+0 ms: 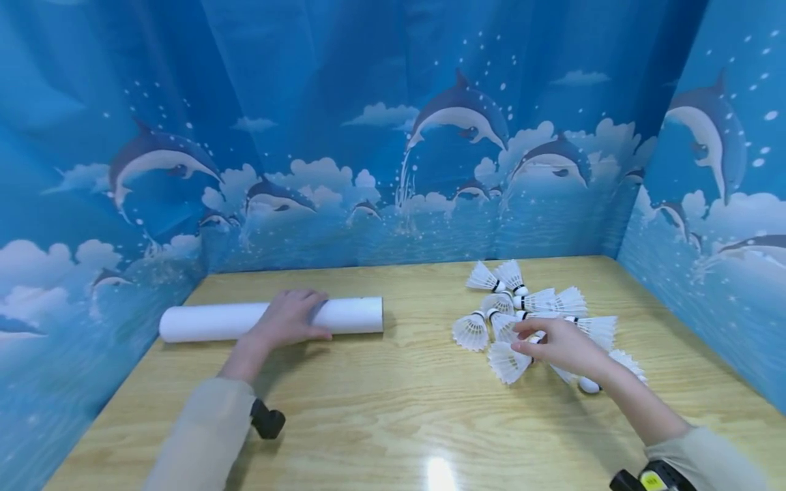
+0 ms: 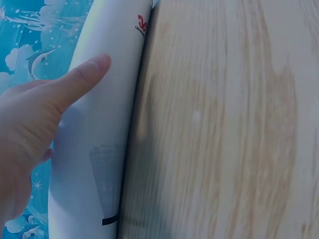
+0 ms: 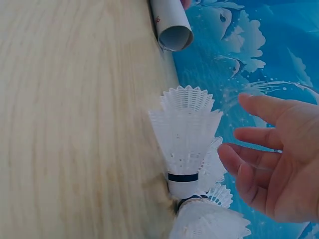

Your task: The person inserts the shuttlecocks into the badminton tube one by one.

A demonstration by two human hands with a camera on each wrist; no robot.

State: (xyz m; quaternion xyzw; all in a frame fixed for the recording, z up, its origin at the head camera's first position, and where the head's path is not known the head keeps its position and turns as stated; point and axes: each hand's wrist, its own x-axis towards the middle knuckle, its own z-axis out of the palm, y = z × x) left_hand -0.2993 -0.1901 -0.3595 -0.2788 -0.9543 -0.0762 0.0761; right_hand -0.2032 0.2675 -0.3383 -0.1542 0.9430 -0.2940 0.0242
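A white shuttlecock tube point(image 1: 215, 322) lies on its side on the left half of the table. My left hand point(image 1: 288, 319) holds it from above, near its middle; in the left wrist view the thumb point(image 2: 82, 82) lies along the printed wall and most fingers are hidden. On the right is a loose heap of several white shuttlecocks point(image 1: 471, 331), some tipped over one another. My right hand point(image 1: 565, 344) hovers over the heap with loosely bent fingers. In the right wrist view, a gap separates that hand point(image 3: 284, 154) from the nearest shuttlecock point(image 3: 184, 144), and nothing is between its fingers.
The wooden table point(image 1: 393, 402) meets a blue dolphin-print curtain point(image 1: 344, 136) at the back and both sides. The tube's right end point(image 3: 177, 38) is uncapped and faces the heap. Bare wood lies between the tube and the shuttlecocks.
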